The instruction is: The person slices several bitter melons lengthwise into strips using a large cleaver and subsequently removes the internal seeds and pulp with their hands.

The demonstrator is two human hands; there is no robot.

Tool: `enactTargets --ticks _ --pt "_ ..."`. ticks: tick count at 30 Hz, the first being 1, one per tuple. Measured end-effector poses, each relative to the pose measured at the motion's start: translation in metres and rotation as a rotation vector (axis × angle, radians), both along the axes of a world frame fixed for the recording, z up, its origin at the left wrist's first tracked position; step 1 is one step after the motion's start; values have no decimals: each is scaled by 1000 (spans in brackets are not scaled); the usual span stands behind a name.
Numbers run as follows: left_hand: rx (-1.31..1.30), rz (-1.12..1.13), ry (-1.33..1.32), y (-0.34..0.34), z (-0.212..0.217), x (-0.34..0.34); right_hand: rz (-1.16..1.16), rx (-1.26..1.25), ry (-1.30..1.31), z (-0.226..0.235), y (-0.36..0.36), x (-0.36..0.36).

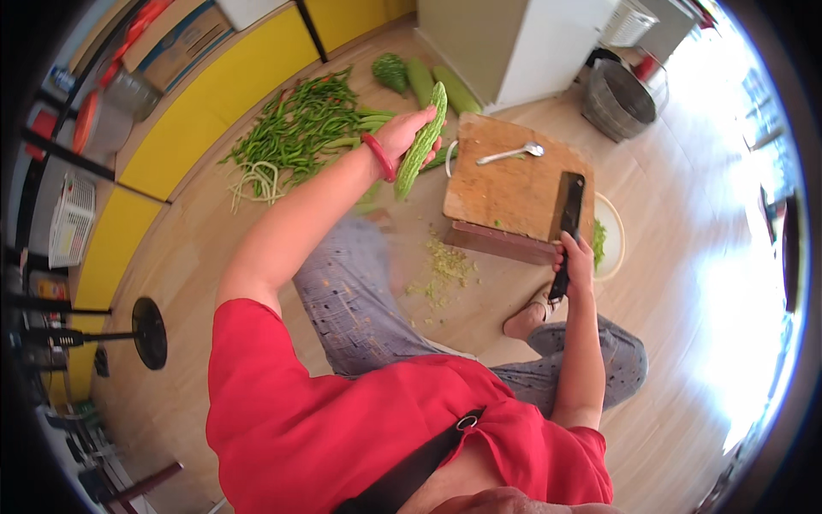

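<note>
My left hand (404,130) grips a long green bitter gourd (422,141), held up in the air over the floor to the left of a wooden cutting board (514,188). A red bangle sits on that wrist. My right hand (575,261) holds the black handle of a cleaver (568,212), whose dark blade lies on the board's right side. A metal spoon (514,153) rests on the board's far part. More bitter gourds (419,79) lie on the floor beyond my left hand.
A heap of green beans (300,133) spreads on the wooden floor at the left. A pale bowl (610,240) with green pieces sits right of the board. Green scraps (445,270) litter the floor. A metal tub (618,98) and white cabinet (514,43) stand behind.
</note>
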State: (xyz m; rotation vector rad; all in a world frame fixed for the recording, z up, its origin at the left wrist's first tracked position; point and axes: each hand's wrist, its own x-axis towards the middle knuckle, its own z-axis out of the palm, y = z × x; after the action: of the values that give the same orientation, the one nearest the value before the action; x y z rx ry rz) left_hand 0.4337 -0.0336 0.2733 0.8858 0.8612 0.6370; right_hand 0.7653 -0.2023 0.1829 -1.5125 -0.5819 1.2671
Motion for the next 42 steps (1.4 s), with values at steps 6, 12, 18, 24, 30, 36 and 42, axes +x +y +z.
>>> enactTargets --ticks 6,12,18,24,30,36,42 --pt "361 -60 252 -32 -91 78 148 281 -1198 -14 -17 -8" --pt "-279 228 -185 -72 -129 99 372 239 -1449 -16 -29 -11" --pt "-154 255 -114 -81 -143 70 450 197 -1272 -16 -20 -37" --pt "342 266 269 -88 -163 58 466 194 -987 -13 -21 -61" --pt "488 210 712 -108 -147 37 665 305 -1040 5 -23 -87" --pt "572 231 957 -120 -123 19 797 284 -1031 7 -13 -107" --pt "815 204 1107 -141 -128 5 792 262 -914 -3 7 -125"
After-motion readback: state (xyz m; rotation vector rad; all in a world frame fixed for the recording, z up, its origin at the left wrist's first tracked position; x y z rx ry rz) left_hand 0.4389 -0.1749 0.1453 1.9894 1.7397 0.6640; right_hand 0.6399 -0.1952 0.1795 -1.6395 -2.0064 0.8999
